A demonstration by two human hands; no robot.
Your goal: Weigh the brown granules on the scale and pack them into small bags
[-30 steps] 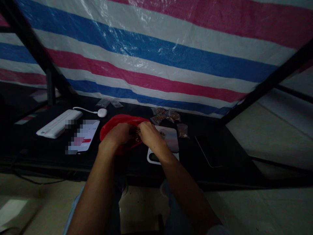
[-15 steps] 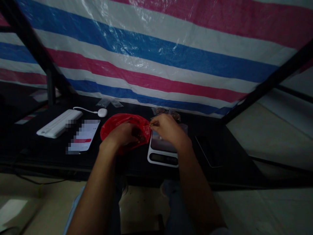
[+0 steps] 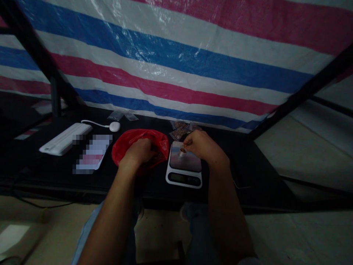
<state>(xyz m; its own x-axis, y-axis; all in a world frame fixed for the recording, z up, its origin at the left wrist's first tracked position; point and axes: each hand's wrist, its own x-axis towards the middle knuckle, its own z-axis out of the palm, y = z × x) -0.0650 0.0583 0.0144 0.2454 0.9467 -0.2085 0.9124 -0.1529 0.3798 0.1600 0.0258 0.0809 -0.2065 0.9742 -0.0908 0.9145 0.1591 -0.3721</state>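
Note:
My left hand [image 3: 140, 151] reaches into an open red plastic bag [image 3: 121, 141], its fingers curled down among small dark brownish pieces. The fingertips are hidden there. To the right of the bag is a white kitchen scale [image 3: 170, 176] with a metal plate and a dark display. A small round cup [image 3: 182, 151] with brownish contents stands on the plate. Right at the cup's rim, my right hand [image 3: 197, 145] pinches small brownish pieces, too tiny to make out exactly.
Several clear bags of brown pieces [image 3: 179, 132] lie behind the scale. Clear plastic bags [image 3: 116, 115] are at the back left. A white power strip-like device [image 3: 66, 139], a cabled white puck [image 3: 114, 126] and a phone [image 3: 96, 151] lie left. Striped sheeting [image 3: 176, 66] hangs behind.
My right hand has moved right, from the bag's edge to the cup on the scale, uncovering the plate and the bags behind. My left hand stays in the red bag, shifted slightly right.

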